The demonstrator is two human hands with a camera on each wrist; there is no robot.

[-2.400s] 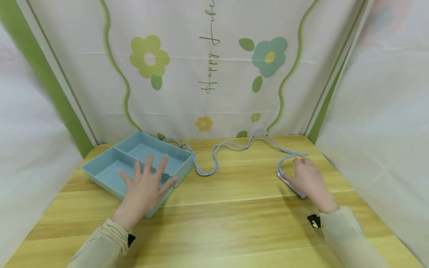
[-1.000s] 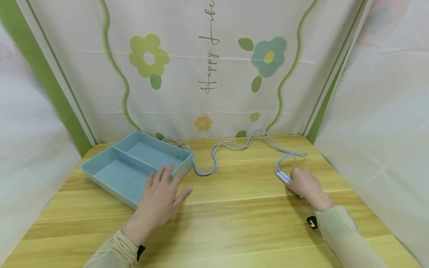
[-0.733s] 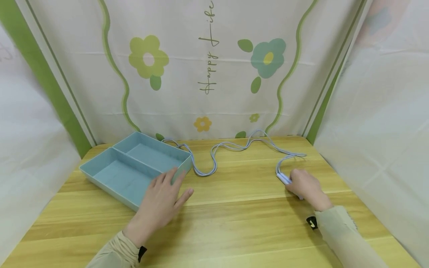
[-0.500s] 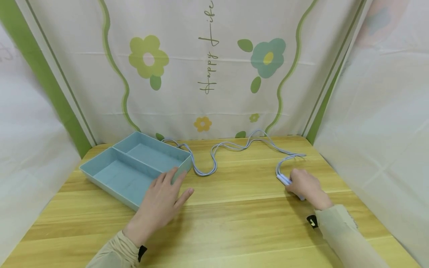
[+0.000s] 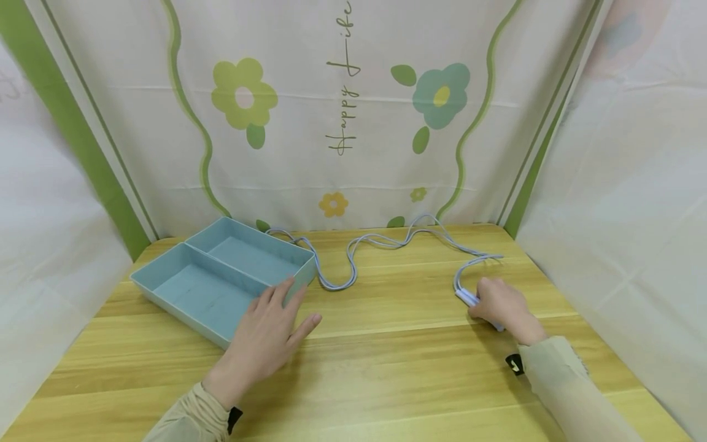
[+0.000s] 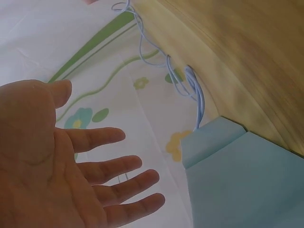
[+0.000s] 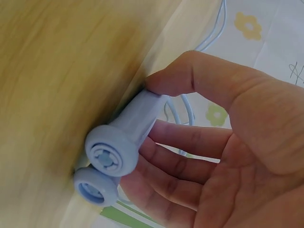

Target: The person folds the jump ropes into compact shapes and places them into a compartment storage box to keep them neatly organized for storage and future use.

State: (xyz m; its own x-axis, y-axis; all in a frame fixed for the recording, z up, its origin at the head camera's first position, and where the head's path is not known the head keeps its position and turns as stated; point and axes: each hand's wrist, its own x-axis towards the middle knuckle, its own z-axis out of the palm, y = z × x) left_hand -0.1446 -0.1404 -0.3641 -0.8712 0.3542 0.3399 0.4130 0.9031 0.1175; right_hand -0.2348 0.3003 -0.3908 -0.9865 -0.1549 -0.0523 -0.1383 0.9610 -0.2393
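Observation:
A pale blue-lavender jump rope lies across the table. My right hand (image 5: 501, 307) holds its two handles (image 7: 130, 121) side by side, thumb on one side and curled fingers on the other, low over the wood. The round handle ends point out of the grip in the right wrist view. My left hand (image 5: 264, 336) is spread, fingers apart and palm free, and overlaps the near right corner of a light blue two-part open box (image 5: 199, 293). In the left wrist view that box (image 6: 247, 185) stands beyond the fingertips.
The rope's cord (image 5: 353, 264) runs in loose waves from the handles along the table's back edge to behind the box. A patterned cloth (image 5: 375, 153) hangs behind the wooden table (image 5: 375, 380), with white cloth walls (image 5: 624, 233) on both sides.
My left hand has moved right and toward me, from over the box to its near right corner. My right hand has closed its grip round the jump rope handles; over the last half second little moves.

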